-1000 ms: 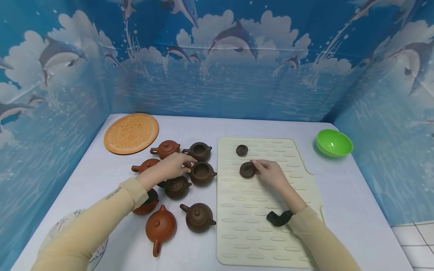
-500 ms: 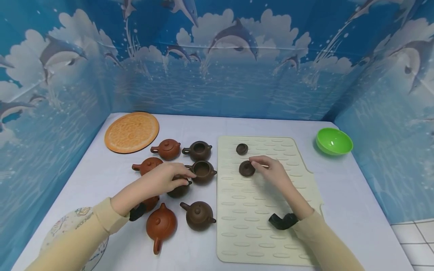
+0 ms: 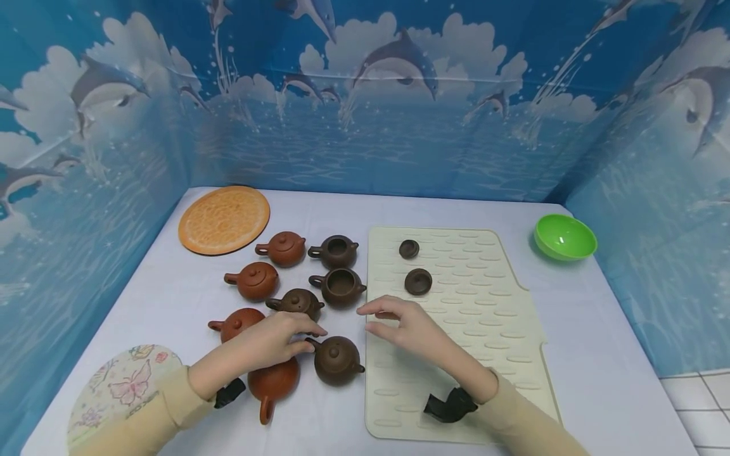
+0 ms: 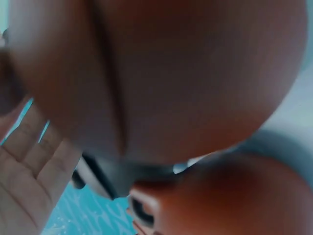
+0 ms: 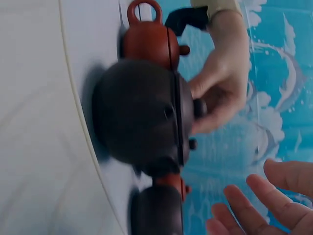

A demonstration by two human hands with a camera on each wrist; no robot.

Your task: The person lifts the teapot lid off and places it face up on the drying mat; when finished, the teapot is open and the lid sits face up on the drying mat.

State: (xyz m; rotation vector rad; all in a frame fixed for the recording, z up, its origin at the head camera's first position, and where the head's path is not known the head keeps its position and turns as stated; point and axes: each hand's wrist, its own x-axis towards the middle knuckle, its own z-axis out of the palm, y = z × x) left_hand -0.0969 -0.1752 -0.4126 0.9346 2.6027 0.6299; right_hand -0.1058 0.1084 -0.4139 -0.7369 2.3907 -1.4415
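Note:
My left hand (image 3: 285, 339), its fingers loosely bent, reaches over a red-brown teapot (image 3: 274, 380) toward the lidded dark brown teapot (image 3: 336, 361). Its fingertips are right by that teapot's handle in the head view. In the right wrist view the dark teapot (image 5: 139, 112) partly hides the left hand (image 5: 225, 78) behind its lid knob. My right hand (image 3: 405, 323) hovers over the mat's left edge, thumb and fingers apart, holding nothing. Two dark teapot lids, a larger one (image 3: 418, 282) and a smaller one (image 3: 409, 249), lie on the mat. Two dark teapots (image 3: 341, 287) (image 3: 336, 251) stand lidless.
Several lidded teapots stand left of the cream mat (image 3: 456, 354), including a dark one (image 3: 296, 302) and red-brown ones (image 3: 256, 282). A round orange mat (image 3: 224, 220) lies at back left, a floral round mat (image 3: 128, 386) at front left. A green bowl (image 3: 564, 237) stands at back right.
My right hand has let go of the larger lid on the mat and moved left and nearer me. My left hand has come from the lidless teapot to the front dark teapot.

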